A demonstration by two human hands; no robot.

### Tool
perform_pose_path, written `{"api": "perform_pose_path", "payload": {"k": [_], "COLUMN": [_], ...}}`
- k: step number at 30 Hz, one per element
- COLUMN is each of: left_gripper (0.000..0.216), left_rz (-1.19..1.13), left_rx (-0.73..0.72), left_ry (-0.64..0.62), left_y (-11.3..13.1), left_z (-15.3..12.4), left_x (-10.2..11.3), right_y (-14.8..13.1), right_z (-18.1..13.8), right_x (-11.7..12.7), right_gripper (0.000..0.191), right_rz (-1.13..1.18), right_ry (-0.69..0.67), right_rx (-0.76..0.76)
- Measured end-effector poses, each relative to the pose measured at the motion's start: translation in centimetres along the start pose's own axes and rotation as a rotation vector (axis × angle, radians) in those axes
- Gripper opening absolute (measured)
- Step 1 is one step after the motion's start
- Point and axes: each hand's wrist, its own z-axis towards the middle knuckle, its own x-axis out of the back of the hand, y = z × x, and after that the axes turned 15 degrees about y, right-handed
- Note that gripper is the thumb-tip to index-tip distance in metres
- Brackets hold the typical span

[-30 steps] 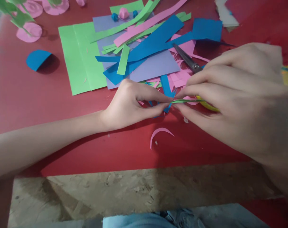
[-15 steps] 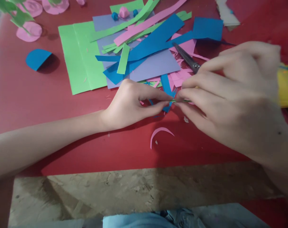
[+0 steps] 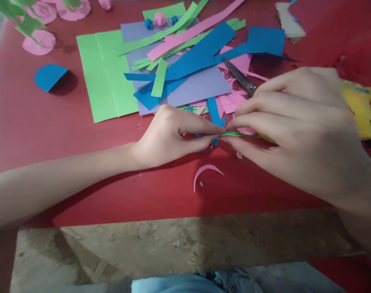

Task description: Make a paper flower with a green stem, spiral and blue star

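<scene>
A thin green paper strip runs nearly level between my two hands. My left hand pinches its left end between thumb and fingertips. My right hand is closed around the strip from the right, its fingertips almost meeting those of the left; part of the strip is hidden behind its fingers. Just beyond the right hand lie scissors, blades pointing up and left on the paper, handles mostly hidden. A narrow blue paper piece lies under and behind the fingertips.
Behind my hands are a folded green sheet, a purple sheet and blue, pink and green strips. A curled blue piece lies left, pink-based green paper stems stand far left. A pink sliver is near the table's front edge; a yellow object sits right.
My right hand has shifted slightly, its knuckles lower and further left. More of the green strip now shows between the fingers. The left hand's fingertips have moved slightly right.
</scene>
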Motion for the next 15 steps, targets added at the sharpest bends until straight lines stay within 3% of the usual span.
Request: {"api": "perform_pose_path", "payload": {"k": [3, 15], "left_gripper": [0.011, 0.006], "left_rz": [-0.017, 0.016], "left_rx": [0.0, 0.056], "left_ry": [0.0, 0.065], "left_y": [-0.03, -0.03], "left_z": [0.01, -0.08], "left_x": [-0.05, -0.43], "right_y": [-0.13, -0.45], "right_z": [0.02, 0.23], "right_x": [-0.19, 0.04], "right_gripper": [0.007, 0.008], "right_rz": [0.056, 0.048], "right_ry": [-0.022, -0.015], "right_rx": [-0.071, -0.059]}}
